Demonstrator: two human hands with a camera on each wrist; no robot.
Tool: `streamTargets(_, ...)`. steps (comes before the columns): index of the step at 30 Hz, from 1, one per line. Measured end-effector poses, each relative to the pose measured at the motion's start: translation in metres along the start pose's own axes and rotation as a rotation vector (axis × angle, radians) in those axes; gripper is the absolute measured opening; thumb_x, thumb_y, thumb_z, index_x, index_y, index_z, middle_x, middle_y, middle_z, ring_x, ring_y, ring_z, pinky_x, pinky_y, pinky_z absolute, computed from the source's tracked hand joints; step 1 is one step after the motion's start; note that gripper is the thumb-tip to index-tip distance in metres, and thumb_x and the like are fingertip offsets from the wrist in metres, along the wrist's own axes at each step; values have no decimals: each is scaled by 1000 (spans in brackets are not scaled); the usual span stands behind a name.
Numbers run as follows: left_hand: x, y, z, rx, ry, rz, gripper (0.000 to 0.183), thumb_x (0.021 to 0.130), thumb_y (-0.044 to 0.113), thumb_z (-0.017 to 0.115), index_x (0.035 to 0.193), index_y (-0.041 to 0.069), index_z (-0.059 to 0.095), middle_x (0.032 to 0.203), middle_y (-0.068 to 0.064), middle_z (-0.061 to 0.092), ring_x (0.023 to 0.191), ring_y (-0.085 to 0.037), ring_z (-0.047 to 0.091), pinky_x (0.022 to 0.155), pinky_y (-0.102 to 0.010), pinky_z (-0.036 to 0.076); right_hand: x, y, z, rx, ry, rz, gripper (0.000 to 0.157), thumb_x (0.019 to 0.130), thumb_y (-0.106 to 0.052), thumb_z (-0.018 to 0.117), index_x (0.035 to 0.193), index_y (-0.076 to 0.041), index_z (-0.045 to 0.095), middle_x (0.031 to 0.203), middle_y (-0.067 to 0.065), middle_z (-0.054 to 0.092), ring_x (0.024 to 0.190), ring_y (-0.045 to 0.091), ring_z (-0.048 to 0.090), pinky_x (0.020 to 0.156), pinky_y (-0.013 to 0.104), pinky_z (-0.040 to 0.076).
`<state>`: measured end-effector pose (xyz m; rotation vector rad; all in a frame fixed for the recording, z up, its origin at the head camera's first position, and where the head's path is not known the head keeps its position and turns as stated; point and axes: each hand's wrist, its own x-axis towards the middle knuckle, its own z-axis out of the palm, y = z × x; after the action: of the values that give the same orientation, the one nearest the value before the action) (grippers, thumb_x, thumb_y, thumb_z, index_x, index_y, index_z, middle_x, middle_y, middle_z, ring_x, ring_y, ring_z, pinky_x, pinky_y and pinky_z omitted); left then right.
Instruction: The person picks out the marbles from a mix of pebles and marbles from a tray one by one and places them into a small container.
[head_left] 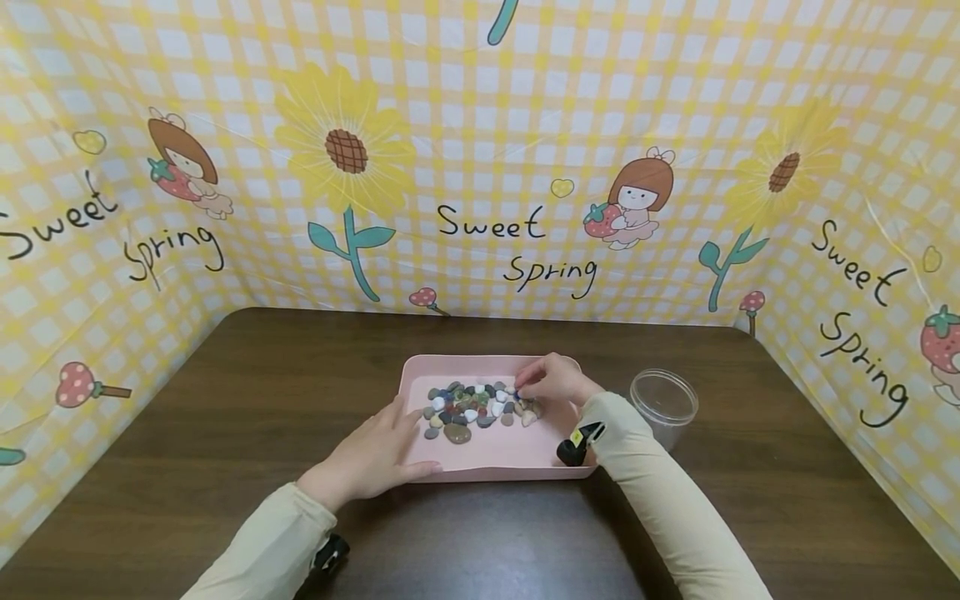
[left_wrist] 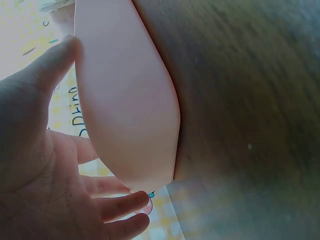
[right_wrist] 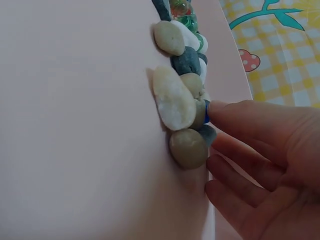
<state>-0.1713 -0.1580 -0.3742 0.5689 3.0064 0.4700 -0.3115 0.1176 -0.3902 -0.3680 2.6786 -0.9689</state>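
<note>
Left hand [head_left: 372, 457], fingers apart, rests on pink tray [head_left: 510, 454] at eight o'clock; right hand [head_left: 555, 382] touches blue piece [right_wrist: 207, 113] at two, finger closure indiscernible from here.

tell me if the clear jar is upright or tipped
Upright: in the head view, the clear jar stands on the table beside the pink tray, its round rim uppermost.

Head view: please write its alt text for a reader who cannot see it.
A person's left hand touches the near left corner of a pink tray; the right hand touches stones inside. To the tray's right stands a clear jar; behind the table, a yellow cloth.
</note>
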Motion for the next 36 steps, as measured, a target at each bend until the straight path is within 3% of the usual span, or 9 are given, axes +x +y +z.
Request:
streamTargets(10,0,1,-1,6,3,2,82,81,56,61,135,-3,43,146,-35,26,131,-45,38,103,-53,36,2,1,1,-57,-2,-83,9,80,-16,73,86,-10,76,116,7,68,114,22,60,99,35,45)
streamTargets(23,0,1,-1,-11,-26,-30,84,81,59,60,137,-1,42,148,-33,24,132,-45,36,104,-54,35,-1,-1,0,-91,13,-99,9,80,-20,73,85,-14,76,113,3,69,112,18,61,96,33,45)
streamTargets(32,0,1,-1,-11,-27,-32,83,81,58,60,136,-2,43,147,-34,24,132,-45,36,104,-53,35,2,-2,-3,18,-8,-52,8,81,-21,71,86,-17,76,115,-2,69,117,18,58,105,41,37)
streamTargets(36,0,0,-1,-13,-29,-31,84,81,59,60,136,-2,43,147,-34,25,132,-46,36,104,-54,35,0,-3,-4,74,-20,-48,8,82,-18,70,87,-16,76,118,0,67,118,19,57,105,41,38)
